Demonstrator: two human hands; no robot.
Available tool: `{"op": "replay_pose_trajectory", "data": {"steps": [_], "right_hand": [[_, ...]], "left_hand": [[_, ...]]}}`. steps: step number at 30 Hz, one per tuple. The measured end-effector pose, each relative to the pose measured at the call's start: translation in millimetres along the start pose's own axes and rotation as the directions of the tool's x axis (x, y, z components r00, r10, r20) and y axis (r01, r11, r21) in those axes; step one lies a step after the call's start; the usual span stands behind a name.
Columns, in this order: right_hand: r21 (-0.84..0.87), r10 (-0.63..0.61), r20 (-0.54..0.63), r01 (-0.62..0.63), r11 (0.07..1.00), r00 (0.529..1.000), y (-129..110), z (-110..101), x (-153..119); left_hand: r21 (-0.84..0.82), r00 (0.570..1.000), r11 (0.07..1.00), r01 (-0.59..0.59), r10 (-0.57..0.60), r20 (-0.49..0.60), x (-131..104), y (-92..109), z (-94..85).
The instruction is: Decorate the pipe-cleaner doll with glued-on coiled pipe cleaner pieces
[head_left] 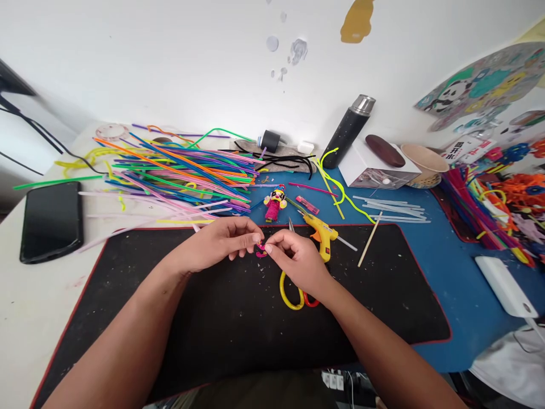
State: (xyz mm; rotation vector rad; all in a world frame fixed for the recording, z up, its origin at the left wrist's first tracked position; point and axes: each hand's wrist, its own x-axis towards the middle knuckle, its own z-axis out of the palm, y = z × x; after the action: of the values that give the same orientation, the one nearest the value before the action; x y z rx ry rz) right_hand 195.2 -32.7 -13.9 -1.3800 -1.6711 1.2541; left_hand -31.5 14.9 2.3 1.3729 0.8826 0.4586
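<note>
Over the black mat (238, 329), my left hand (221, 241) and my right hand (300, 261) meet with fingertips pinched together. Between them is a small curled magenta pipe-cleaner piece (261, 254) with a bit of yellow on it; the fingers partly cover it. Both hands are closed on this piece. Beneath my right hand lies a pair of scissors (290, 307) with yellow and red handles, its middle hidden. Just beyond that hand rests a yellow glue gun (327, 234) with a clear glue stick in its back. A small pipe-cleaner doll (273, 209) with a magenta body lies past my fingertips.
A large pile of coloured pipe cleaners (183, 170) spreads at the back left, near a black phone (51, 222). Glue sticks (395, 209), a wooden stick (369, 240), a black thermos (347, 132) and a white box (378, 165) are on the right. A white power bank-like block (504, 284) sits far right.
</note>
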Motion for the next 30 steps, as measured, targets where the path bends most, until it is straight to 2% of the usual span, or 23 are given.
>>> {"op": "replay_pose_trajectory", "data": {"steps": [16,30], "right_hand": [[-0.045,-0.016,-0.001,0.016,0.999,1.000,-1.6,-0.3,1.1],[-0.031,-0.006,-0.004,0.006,0.999,1.000,0.1,1.1,1.2]], "left_hand": [[0.074,0.997,0.997,0.003,-0.009,0.081,-0.4,-4.2,-1.7],[0.162,0.999,0.987,0.010,-0.016,0.037,0.0,-4.5,-2.5]]}}
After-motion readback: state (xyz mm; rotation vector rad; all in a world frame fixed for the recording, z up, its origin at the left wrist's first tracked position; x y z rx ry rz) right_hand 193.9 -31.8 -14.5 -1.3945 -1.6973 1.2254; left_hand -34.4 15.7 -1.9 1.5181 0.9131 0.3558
